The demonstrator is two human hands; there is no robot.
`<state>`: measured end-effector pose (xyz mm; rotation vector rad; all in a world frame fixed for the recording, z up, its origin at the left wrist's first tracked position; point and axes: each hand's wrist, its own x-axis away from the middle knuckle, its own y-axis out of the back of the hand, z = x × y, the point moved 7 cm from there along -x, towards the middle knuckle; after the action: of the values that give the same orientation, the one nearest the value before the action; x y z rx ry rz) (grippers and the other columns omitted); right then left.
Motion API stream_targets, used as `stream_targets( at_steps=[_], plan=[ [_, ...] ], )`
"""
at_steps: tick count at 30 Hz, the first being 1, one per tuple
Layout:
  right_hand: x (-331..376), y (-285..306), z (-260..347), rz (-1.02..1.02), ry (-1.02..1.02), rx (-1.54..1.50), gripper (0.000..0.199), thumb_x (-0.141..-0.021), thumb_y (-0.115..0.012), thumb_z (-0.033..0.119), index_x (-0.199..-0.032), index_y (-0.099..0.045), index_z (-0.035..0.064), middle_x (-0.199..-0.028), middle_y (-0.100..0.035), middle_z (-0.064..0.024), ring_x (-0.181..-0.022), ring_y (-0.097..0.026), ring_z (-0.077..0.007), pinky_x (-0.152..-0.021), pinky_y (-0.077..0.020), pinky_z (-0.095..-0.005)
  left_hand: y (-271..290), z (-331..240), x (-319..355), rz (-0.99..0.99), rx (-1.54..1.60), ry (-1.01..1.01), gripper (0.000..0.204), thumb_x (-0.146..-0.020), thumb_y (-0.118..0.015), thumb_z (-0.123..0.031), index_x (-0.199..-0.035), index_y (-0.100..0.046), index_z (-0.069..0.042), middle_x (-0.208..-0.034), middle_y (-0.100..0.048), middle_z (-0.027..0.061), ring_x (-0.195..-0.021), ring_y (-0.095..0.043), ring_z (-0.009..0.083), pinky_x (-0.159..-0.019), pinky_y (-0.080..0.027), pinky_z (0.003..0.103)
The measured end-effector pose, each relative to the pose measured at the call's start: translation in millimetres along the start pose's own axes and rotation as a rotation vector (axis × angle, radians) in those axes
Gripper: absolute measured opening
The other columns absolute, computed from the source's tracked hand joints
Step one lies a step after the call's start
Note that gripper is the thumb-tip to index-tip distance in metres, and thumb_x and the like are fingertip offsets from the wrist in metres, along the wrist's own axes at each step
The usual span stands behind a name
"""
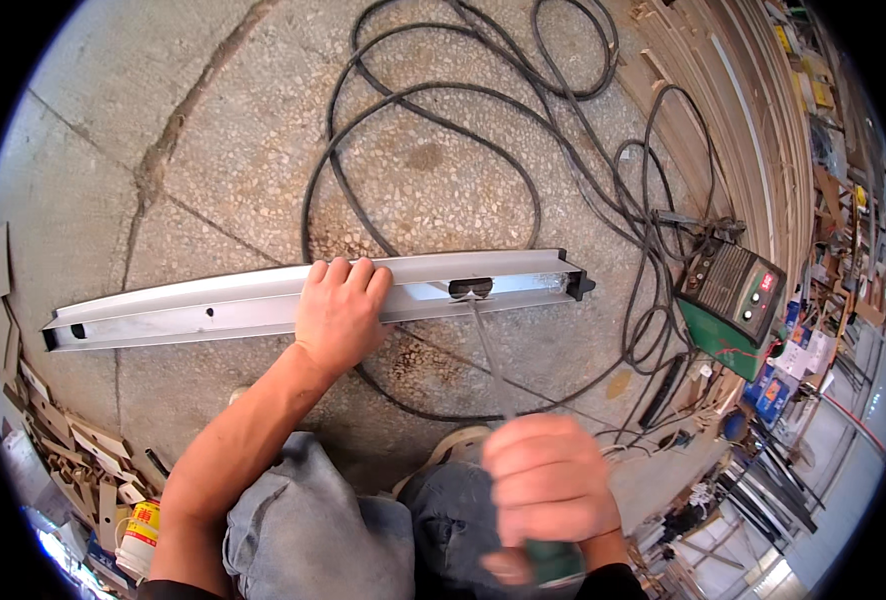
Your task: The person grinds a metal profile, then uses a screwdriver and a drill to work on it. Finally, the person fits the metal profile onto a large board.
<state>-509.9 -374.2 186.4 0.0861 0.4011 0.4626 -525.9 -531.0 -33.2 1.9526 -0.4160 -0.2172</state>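
Note:
A long silver metal channel (163,318) lies crosswise in front of my knees, with black caps at both ends. My left hand (341,312) is closed over its middle, fingers curled past the far edge. Toward the right end of the channel is a dark oblong slot (470,288). My right hand (548,480), blurred by motion, grips a long thin file-like tool (491,355) with a dark green handle. The tool's slim metal shaft slants up from the fist and its far end meets the slot. Whether its tip is inside the slot is unclear.
Black cable (538,205) loops over the stone-chip floor behind and under the channel. A green-and-black welding machine (731,300) stands at right, near stacked long strips (733,110). Offcuts (93,450) and a white bucket with a yellow-red label (140,535) are at lower left.

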Motion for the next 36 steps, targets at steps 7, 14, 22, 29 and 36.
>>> stream_targets(
  at_steps=[7,14,22,29,36],
  plan=[
    [-35.7,-84.0,-34.5,0.363,0.160,-0.005,0.031,-0.077,-0.085,0.025,-0.085,-0.062,0.0060,-0.069,-0.055,-0.0063,-0.056,-0.060,-0.0282,-0.051,-0.0474,-0.0399,-6.0,-2.8,-3.2,-0.031,-0.024,0.018,0.055,-0.063,-0.094,-0.033,-0.105,-0.066,-0.013,-0.098,-0.064,0.0046,-0.094,-0.062,0.0256,-0.083,-0.046,0.042],
    [-105.6,-127.4,-95.8,0.574,-0.200,-0.135,0.027,-0.076,-0.079,0.020,-0.080,-0.059,0.0022,-0.065,-0.065,-0.0185,-0.060,-0.068,-0.0380,-0.057,-0.0516,-0.0457,5.4,1.2,3.5,-0.064,-0.009,0.012,0.051,-0.068,-0.090,-0.033,-0.107,-0.067,-0.010,-0.098,-0.066,0.0053,-0.095,-0.063,0.0266,-0.083,-0.046,0.043],
    [-62.1,49.8,-53.3,0.127,-0.084,-0.289,0.027,-0.085,-0.080,0.026,-0.088,-0.059,0.0092,-0.069,-0.058,-0.0025,-0.061,-0.060,-0.0225,-0.058,-0.0500,-0.0372,-6.9,3.0,5.2,-0.089,0.024,0.070,0.050,-0.066,-0.092,-0.032,-0.105,-0.066,-0.012,-0.099,-0.064,0.0043,-0.096,-0.062,0.0244,-0.085,-0.046,0.042],
    [3.6,186.1,2.9,-0.934,-0.067,-0.246,0.027,-0.105,-0.050,0.031,-0.085,-0.056,0.0134,-0.058,-0.044,0.0018,-0.048,-0.038,-0.0129,-0.052,-0.0356,-0.0334,0.1,2.8,4.1,-0.077,0.026,0.087,0.054,-0.063,-0.094,-0.034,-0.105,-0.069,-0.012,-0.101,-0.066,0.0038,-0.097,-0.063,0.0257,-0.088,-0.046,0.042],
    [-12.4,121.7,18.4,-0.376,0.084,-0.312,0.031,-0.110,-0.048,0.035,-0.103,-0.057,0.0072,-0.067,-0.049,-0.0040,-0.055,-0.044,-0.0159,-0.056,-0.0433,-0.0364,1.5,-1.3,2.0,-0.100,-0.011,0.078,0.054,-0.064,-0.094,-0.034,-0.105,-0.069,-0.012,-0.101,-0.065,0.0040,-0.100,-0.062,0.0261,-0.089,-0.046,0.041]
  ],
)
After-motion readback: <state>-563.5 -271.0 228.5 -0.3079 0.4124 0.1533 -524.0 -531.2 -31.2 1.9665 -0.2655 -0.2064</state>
